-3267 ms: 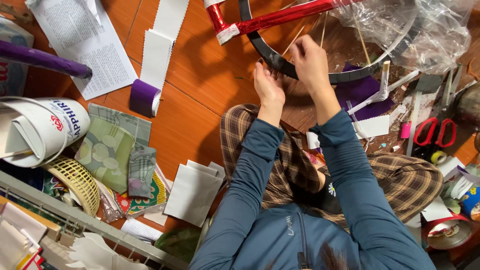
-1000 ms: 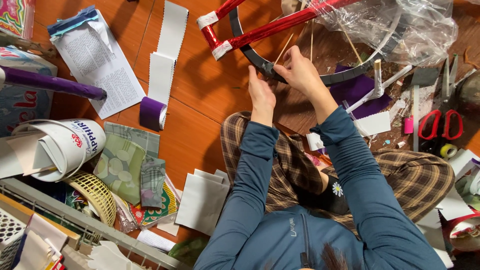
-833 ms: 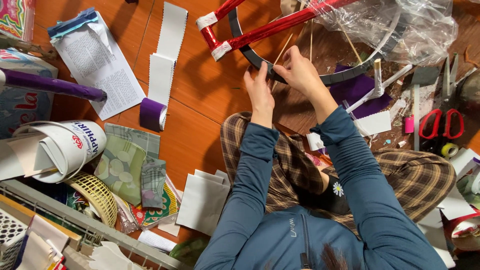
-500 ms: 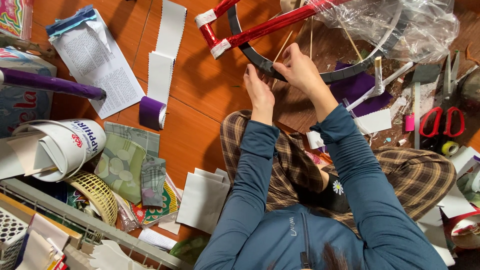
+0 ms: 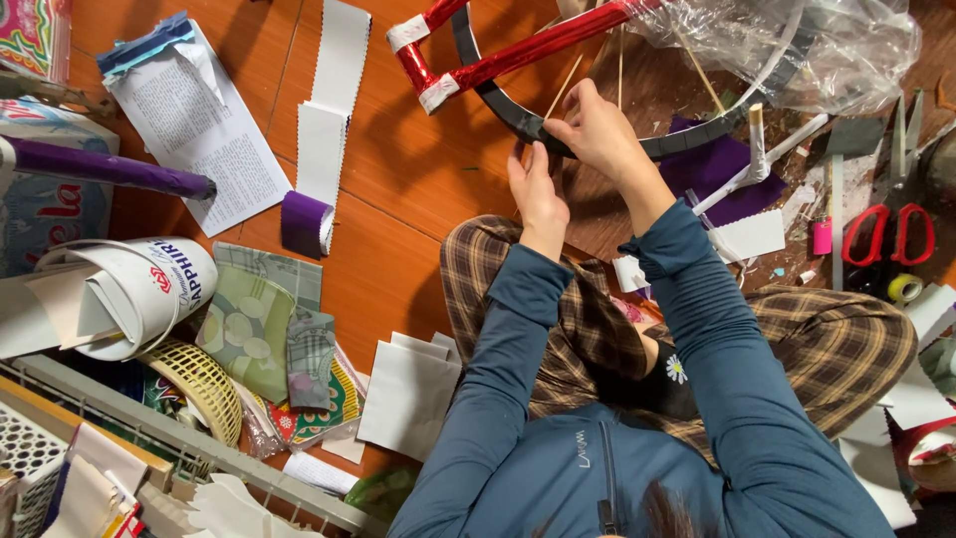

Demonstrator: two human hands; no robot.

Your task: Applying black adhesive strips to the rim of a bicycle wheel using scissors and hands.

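Seated cross-legged on an orange wooden floor (image 5: 398, 189), a person in a blue top works both hands at the near rim of a dark curved hoop (image 5: 498, 100), part of a frame with thin bamboo sticks (image 5: 564, 80) and a red foil-wrapped bar (image 5: 528, 55). The right hand (image 5: 597, 130) is closed over the hoop's edge, fingers curled down onto the band; the left hand (image 5: 538, 189) rises just below it, fingers narrow and upright, tips touching the same stretch of rim, though whether it pinches anything cannot be told. The hoop lies straight ahead of both hands, its arc sweeping left to right across the view, the right hand nearer and on top. Clear plastic film (image 5: 797, 40) drapes the frame's far right side. Red-handled scissors (image 5: 886, 234) lie well apart to the right; a purple tape roll with white backing strip (image 5: 309, 224), a printed sheet (image 5: 194, 139) and a white cup (image 5: 139, 294) sit to the left.
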